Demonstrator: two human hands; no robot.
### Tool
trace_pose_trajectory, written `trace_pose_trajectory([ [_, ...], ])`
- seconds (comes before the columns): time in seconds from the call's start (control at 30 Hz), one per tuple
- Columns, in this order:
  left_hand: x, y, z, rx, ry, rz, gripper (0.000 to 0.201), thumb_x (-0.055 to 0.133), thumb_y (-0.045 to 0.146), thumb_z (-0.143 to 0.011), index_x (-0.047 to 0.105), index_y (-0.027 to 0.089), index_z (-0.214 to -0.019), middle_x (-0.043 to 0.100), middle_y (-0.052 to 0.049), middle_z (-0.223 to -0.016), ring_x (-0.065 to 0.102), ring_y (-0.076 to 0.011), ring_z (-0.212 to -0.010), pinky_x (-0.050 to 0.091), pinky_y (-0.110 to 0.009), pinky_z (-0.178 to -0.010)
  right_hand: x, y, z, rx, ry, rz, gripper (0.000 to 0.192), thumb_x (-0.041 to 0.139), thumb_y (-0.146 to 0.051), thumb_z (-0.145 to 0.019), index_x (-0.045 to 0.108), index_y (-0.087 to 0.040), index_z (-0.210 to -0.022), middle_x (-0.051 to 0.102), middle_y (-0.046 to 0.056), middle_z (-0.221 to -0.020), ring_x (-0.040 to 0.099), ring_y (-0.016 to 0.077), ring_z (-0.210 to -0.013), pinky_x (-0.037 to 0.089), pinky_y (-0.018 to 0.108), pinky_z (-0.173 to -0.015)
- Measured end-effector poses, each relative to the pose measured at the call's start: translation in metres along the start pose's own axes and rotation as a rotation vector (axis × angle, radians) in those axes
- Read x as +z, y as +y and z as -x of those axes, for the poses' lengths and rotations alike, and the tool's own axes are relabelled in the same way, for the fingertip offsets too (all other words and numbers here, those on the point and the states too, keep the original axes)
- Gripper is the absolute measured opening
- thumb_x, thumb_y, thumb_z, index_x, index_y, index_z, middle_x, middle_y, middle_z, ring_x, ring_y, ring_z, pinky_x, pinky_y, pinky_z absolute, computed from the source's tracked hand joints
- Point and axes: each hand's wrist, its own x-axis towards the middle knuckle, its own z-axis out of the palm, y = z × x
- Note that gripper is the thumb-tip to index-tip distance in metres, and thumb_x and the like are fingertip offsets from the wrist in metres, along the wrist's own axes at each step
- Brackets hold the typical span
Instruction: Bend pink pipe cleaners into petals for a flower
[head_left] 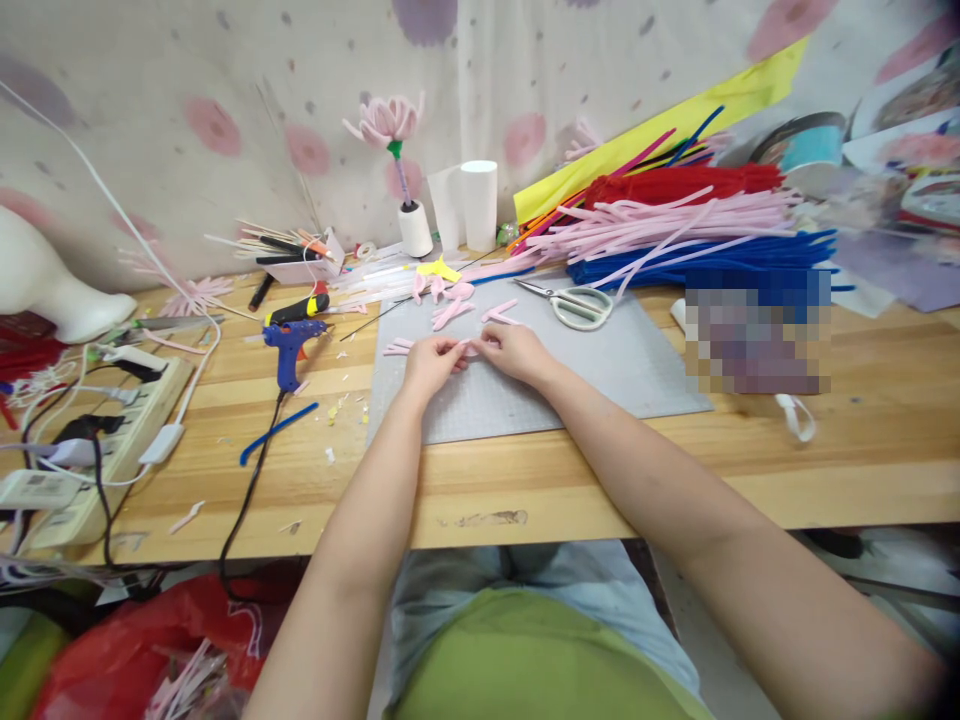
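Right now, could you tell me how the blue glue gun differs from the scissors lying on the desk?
The glue gun is blue and stands propped on the bare wood left of the grey mat; the scissors have pale handles and lie flat on the mat's far edge. A black cord trails from the glue gun toward the desk edge; the scissors have none. The scissors sit beside the pipe cleaner pile; the glue gun stands apart from it. Neither hand touches either tool.

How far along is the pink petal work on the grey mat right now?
Done: several bent pink petal pieces lie on the grey mat, and a finished pink flower stands at the back. In hand: the left hand and right hand pinch one pink pipe cleaner piece between them. Left: a large pile of pink pipe cleaners is unused; the glue gun lies untouched.
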Motion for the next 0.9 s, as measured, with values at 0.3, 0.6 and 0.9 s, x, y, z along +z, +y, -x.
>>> trace_pose_trajectory([
  [0.3, 0.008, 0.006, 0.003, 0.092, 0.150, -0.327, 0.018, 0.055, 0.030, -0.076, 0.068, 0.017, -0.077, 0.068, -0.004, -0.069, 0.063, -0.0145, -0.065, 0.047, -0.026, -0.065, 0.005, -0.007, 0.000, -0.009, 0.007, -0.006, 0.019, 0.049, -0.027, -0.081, 0.063, -0.017, -0.073, 0.065, 0.006, -0.073, 0.053, 0.0159, -0.067, 0.030, 0.026, -0.061],
  [0.6, 0.016, 0.023, 0.013, 0.213, 0.272, -0.704, 0.016, 0.050, 0.025, -0.080, 0.064, 0.018, -0.078, 0.067, -0.009, -0.085, 0.061, -0.0211, -0.087, 0.042, -0.031, -0.079, 0.004, -0.015, 0.001, 0.042, 0.030, 0.032, 0.023, 0.047, -0.028, -0.082, 0.063, -0.016, -0.072, 0.065, 0.007, -0.073, 0.054, 0.0169, -0.068, 0.028, 0.027, -0.060],
  [0.9, 0.004, -0.003, -0.004, 0.078, 0.164, -0.034, 0.026, 0.062, 0.034, -0.072, 0.065, 0.014, -0.090, 0.069, -0.005, -0.079, 0.063, -0.0132, -0.065, 0.049, -0.024, -0.059, 0.001, -0.006, -0.002, 0.104, 0.016, 0.010, 0.021, 0.050, -0.029, -0.083, 0.065, -0.014, -0.081, 0.066, 0.007, -0.080, 0.055, 0.0155, -0.072, 0.031, 0.025, -0.063],
])
